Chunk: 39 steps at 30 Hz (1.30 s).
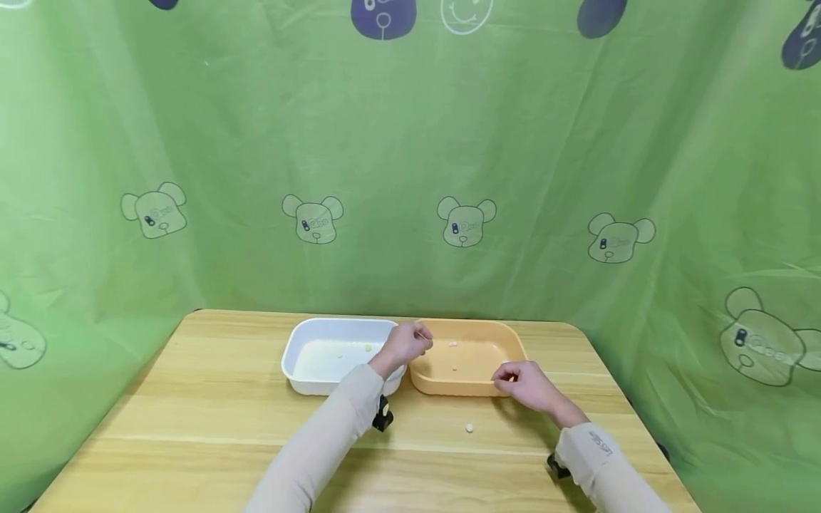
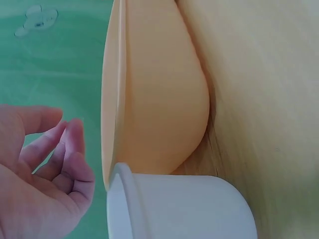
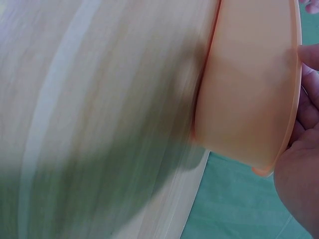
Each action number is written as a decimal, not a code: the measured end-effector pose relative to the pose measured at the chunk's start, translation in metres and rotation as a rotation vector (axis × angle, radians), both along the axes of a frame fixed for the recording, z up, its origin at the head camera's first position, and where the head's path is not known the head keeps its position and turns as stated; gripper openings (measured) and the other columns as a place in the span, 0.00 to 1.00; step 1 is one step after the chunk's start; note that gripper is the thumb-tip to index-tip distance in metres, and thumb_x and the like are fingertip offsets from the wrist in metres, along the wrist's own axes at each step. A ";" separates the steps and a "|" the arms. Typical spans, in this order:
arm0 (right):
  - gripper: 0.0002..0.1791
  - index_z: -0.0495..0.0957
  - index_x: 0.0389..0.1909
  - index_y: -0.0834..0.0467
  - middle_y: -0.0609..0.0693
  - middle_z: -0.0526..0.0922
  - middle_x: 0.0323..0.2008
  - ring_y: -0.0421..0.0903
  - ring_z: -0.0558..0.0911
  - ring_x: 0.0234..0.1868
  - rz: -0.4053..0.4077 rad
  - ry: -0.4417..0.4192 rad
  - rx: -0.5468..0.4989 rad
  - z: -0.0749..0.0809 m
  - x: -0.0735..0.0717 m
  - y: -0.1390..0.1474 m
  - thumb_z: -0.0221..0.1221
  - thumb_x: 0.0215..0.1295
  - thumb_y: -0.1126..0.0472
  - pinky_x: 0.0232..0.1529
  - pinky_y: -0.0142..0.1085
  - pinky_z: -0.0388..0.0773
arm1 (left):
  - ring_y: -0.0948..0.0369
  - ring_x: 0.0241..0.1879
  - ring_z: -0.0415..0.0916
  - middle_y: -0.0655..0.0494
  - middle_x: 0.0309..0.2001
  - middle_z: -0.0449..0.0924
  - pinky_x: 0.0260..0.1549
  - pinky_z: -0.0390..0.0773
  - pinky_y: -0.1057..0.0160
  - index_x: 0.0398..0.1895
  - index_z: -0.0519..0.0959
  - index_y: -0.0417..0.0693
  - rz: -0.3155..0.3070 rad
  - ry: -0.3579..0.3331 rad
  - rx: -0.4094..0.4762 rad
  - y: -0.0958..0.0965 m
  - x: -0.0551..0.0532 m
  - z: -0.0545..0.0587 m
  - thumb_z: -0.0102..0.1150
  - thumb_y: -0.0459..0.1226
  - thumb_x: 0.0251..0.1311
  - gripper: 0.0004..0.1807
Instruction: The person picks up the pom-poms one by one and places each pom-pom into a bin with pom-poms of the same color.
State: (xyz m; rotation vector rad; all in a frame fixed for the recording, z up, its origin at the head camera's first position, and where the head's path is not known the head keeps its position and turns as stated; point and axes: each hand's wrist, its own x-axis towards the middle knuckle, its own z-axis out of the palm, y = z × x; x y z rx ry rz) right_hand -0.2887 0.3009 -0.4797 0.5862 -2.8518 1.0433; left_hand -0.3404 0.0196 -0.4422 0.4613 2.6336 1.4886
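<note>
My left hand [image 1: 407,344] hovers over the meeting rims of a white bin [image 1: 301,381] and an orange bin [image 1: 442,388]. In the left wrist view its fingers [image 2: 75,134] are loosely bent, thumb close to them, with no object showing between. My right hand [image 1: 529,385] is at the orange bin's near right corner. Its thumb [image 3: 310,56] overlaps the rim in the right wrist view, and the bent fingers lie behind that edge. Whether it pinches something, I cannot tell. Small pale pieces [image 1: 452,344] lie in the orange bin, and small yellowish pieces [image 1: 368,348] in the white one.
A small round white piece [image 1: 470,428] lies on the wooden table [image 1: 192,427] in front of the orange bin. Both bins stand side by side near the table's back edge. Green curtains [image 1: 385,142] with bear prints hang behind and at both sides.
</note>
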 end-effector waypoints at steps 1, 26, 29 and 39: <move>0.03 0.83 0.29 0.54 0.42 0.81 0.28 0.40 0.75 0.30 -0.002 -0.005 -0.003 0.000 0.000 0.000 0.62 0.60 0.64 0.32 0.33 0.73 | 0.63 0.25 0.76 0.56 0.27 0.79 0.23 0.73 0.67 0.34 0.80 0.43 -0.020 0.009 -0.001 -0.001 0.003 0.000 0.59 0.33 0.57 0.03; 0.04 0.82 0.28 0.53 0.42 0.80 0.28 0.40 0.75 0.31 -0.017 -0.005 0.027 0.001 0.000 -0.003 0.61 0.59 0.64 0.34 0.34 0.73 | 0.72 0.29 0.73 0.62 0.31 0.80 0.33 0.73 0.73 0.37 0.81 0.43 -0.385 0.022 -0.165 0.017 0.084 -0.023 0.67 0.34 0.52 0.09; 0.03 0.82 0.28 0.53 0.42 0.81 0.29 0.40 0.76 0.31 -0.013 0.003 0.016 0.001 0.000 -0.003 0.62 0.59 0.64 0.34 0.34 0.73 | 0.72 0.31 0.73 0.60 0.33 0.81 0.34 0.72 0.73 0.39 0.81 0.44 -0.392 0.036 -0.190 0.023 0.085 -0.028 0.69 0.35 0.50 0.12; 0.04 0.83 0.27 0.54 0.42 0.81 0.27 0.40 0.76 0.30 0.001 0.040 0.008 0.001 0.002 -0.002 0.62 0.58 0.65 0.32 0.33 0.73 | 0.73 0.28 0.72 0.62 0.27 0.79 0.32 0.72 0.74 0.35 0.81 0.45 -0.336 0.047 -0.169 0.040 0.087 -0.040 0.73 0.34 0.45 0.13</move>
